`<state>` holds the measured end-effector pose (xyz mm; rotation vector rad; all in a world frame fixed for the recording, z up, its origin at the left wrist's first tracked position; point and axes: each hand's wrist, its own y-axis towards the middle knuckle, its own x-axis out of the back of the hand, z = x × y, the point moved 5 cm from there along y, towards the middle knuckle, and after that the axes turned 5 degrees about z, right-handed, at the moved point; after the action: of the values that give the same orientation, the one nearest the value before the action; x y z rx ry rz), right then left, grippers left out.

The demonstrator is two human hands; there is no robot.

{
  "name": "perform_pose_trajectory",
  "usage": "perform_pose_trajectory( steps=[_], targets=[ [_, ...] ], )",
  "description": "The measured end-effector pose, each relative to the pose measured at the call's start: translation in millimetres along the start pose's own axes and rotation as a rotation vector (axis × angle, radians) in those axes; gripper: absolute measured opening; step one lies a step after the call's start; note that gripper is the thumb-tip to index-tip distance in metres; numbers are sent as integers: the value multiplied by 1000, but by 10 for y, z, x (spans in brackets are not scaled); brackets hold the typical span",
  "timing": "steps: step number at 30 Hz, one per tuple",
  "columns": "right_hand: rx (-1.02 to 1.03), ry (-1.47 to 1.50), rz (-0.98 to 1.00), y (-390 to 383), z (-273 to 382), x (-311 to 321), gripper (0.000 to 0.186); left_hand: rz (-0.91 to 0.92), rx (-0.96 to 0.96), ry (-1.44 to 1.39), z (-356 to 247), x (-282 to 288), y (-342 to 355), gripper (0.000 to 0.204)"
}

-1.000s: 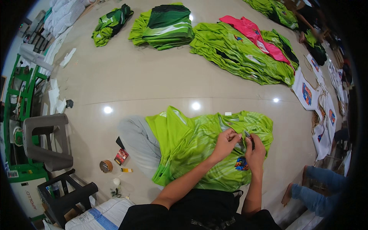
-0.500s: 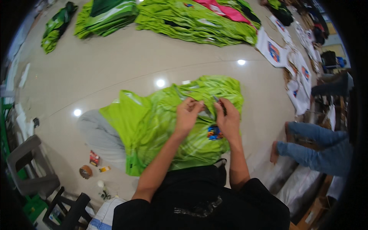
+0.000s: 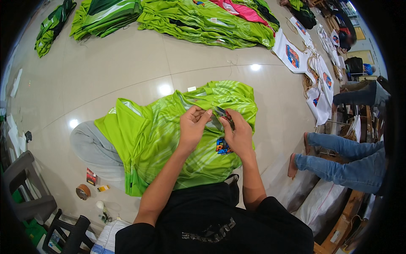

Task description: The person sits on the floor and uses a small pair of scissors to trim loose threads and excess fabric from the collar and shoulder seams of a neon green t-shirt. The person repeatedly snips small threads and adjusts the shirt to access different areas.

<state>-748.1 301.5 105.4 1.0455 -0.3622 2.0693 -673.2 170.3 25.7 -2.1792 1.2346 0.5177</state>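
Note:
A lime-green jersey (image 3: 160, 139) with a colourful chest print lies spread over my lap, its collar end away from me. At the neckline, my left hand (image 3: 193, 125) is closed, thumb and fingertips pinching the jersey's fabric. Just to its right, my right hand (image 3: 237, 132) is closed around small thread snips (image 3: 220, 111) with dark blades and a bit of red at the handle. The blades point toward my left fingertips, over the collar. My right fingers partly cover the snips, and I cannot tell whether the blades touch the cloth.
Piles of lime-green jerseys (image 3: 203, 29) lie along the far floor, with darker green folded ones (image 3: 105, 21) at far left. White printed pieces with cords (image 3: 292, 55) stretch along the right. Another person's jeans-clad legs (image 3: 338, 156) are at right. A grey stool (image 3: 29, 186) stands at left.
The whole view has shifted slightly left. The snips' blades show more plainly and sit nearer my left fingertips. My left hand keeps its pinch at the neckline.

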Motion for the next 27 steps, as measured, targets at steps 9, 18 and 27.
perform_pose_trajectory(
  steps=[9,18,27],
  targets=[
    [9,8,-11,40,53,-15,27,23,113,-201,40,-19,-24,17],
    [18,15,-7,58,43,-6,24,40,113,-193,29,-32,-29,20],
    [-8,14,-41,4,31,44,23,5,5,-94,-12,-19,-26,19]
  ],
)
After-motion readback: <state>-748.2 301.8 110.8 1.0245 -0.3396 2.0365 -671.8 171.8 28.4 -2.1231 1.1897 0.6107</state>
